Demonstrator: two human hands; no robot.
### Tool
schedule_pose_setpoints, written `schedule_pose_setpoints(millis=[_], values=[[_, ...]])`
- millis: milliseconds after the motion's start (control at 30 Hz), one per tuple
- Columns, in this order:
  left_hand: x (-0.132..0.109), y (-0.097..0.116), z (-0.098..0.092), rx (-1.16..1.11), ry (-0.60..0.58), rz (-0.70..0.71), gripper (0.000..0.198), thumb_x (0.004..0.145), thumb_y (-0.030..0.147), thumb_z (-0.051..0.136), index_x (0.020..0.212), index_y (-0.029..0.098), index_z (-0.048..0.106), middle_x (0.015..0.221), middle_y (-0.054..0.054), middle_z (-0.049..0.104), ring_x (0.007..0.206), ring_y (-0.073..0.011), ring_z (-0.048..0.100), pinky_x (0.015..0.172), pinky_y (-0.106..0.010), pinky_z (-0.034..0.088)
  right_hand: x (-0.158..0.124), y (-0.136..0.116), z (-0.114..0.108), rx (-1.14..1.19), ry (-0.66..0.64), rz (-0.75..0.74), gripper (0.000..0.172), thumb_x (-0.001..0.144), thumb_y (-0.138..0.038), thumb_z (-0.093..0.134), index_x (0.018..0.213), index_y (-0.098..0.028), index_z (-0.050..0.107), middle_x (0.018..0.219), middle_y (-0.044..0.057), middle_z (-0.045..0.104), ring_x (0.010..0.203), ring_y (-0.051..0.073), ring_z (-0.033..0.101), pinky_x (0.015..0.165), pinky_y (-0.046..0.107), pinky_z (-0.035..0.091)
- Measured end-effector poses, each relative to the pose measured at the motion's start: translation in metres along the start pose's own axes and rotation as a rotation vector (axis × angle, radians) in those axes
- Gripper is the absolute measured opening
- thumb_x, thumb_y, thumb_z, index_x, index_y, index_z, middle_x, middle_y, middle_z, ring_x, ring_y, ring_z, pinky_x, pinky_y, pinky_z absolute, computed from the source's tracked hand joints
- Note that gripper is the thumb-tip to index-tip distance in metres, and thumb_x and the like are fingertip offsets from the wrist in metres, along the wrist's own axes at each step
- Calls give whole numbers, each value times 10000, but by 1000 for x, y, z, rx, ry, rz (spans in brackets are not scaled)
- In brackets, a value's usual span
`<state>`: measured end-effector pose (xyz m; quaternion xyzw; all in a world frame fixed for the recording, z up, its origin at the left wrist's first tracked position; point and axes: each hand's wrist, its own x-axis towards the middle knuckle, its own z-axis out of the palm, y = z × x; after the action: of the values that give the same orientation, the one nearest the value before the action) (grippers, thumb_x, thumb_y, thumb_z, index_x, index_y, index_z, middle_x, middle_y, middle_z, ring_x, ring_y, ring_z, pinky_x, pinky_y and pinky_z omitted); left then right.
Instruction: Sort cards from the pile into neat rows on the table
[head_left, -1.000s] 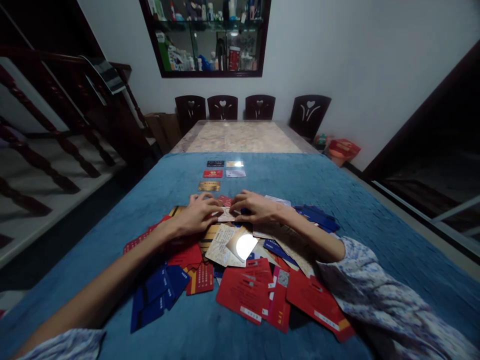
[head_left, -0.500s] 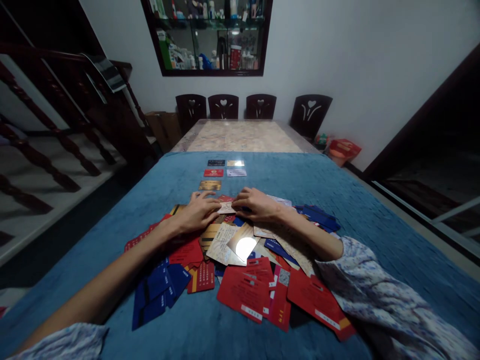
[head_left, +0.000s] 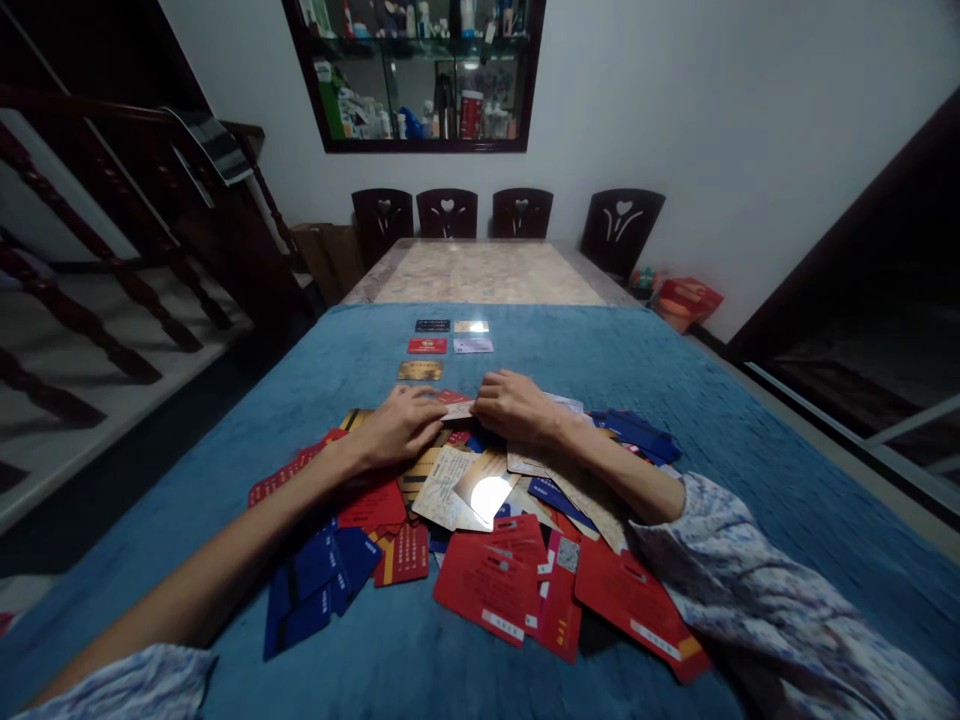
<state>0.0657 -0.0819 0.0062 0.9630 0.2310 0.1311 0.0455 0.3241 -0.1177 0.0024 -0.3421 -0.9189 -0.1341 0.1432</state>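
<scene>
A loose heap of cards point(head_left: 487, 575), red, blue, beige and gold, lies on a blue cloth point(head_left: 675, 370) in front of me. My left hand point(head_left: 397, 425) and my right hand point(head_left: 514, 405) rest at the far edge of the heap, fingertips meeting on one pale card point(head_left: 457, 410) that they pinch between them. Beyond the hands, several cards lie in a neat grid: a gold card point(head_left: 419, 371), a red card point(head_left: 427, 346), a pale card point(head_left: 473, 345), a dark card point(head_left: 433, 325) and a light card point(head_left: 471, 326).
The cloth covers the near part of a long table; its bare marble top point(head_left: 487, 272) shows beyond. Several dark chairs point(head_left: 522, 212) stand at the far end under a glass wall cabinet point(head_left: 420, 70). A wooden stair railing point(head_left: 112, 250) runs on the left.
Both hands have slid the pale card slightly away from me, toward the gold card in the grid. The heap has stayed as it was.
</scene>
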Motion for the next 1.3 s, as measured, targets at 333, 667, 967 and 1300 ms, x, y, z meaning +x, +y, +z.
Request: schedule_pose_setpoints(millis=[333,667,967,1300], values=[[2,3,-5,-10,63,-45,301,969,205,478,1070,211,761,1143,-94,766,1232,-276,602,1039,-493,441,-2,-2,-4,82,93,22,412,1074,-326,411,826,-189,711,780,63,698,763,176,485,714,336,265],[2,1,-3,-79,221,-134,343,899,128,532,1151,186,756,1059,-95,755,1057,-247,659,934,-405,522,1,-3,8,158,122,260,264,1002,-192,507,1195,-205,685,980,89,744,838,195,571,734,304,363],[2,0,11,-169,332,-177,433,869,74,530,1255,199,679,1111,-81,720,1005,-218,675,942,-380,550,0,-3,14,245,92,393,306,980,-190,525,1251,-257,649,1002,64,726,843,187,607,761,287,408],[4,0,20,-78,288,-236,405,902,146,563,1301,172,625,1066,-103,727,947,-238,667,895,-402,537,0,-5,12,238,60,399,418,939,-153,608,1346,-247,613,1094,87,700,933,205,620,806,301,434]])
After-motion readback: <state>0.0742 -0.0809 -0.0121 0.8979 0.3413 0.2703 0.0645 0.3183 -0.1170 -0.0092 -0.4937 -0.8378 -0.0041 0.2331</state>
